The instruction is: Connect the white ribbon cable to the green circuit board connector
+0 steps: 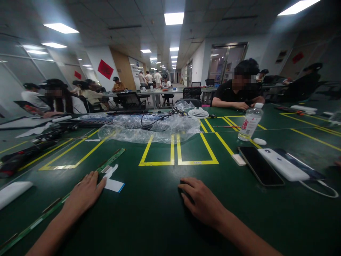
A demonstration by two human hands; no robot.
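Note:
My left hand (pixel 86 190) lies on a long, narrow green circuit board strip (pixel 112 159), its fingers resting across the strip without wrapping round it. The strip runs slantwise from the lower left towards the middle of the table. Beside the fingertips, a white flat ribbon cable (pixel 113 185) with a blue end is joined to the board near a connector. On the bare green table top (pixel 149 213), my right hand (pixel 197 197) rests palm down. Its fingers are loosely bent and apart, with nothing visible in them.
Clear plastic wrap (pixel 160 129) and black cables (pixel 153 119) lie beyond yellow tape outlines (pixel 157 164). To the right are a bottle (pixel 250 122), a dark phone (pixel 261 165) and a white phone-like device (pixel 283 165) with a cable. A person (pixel 237 89) sits opposite.

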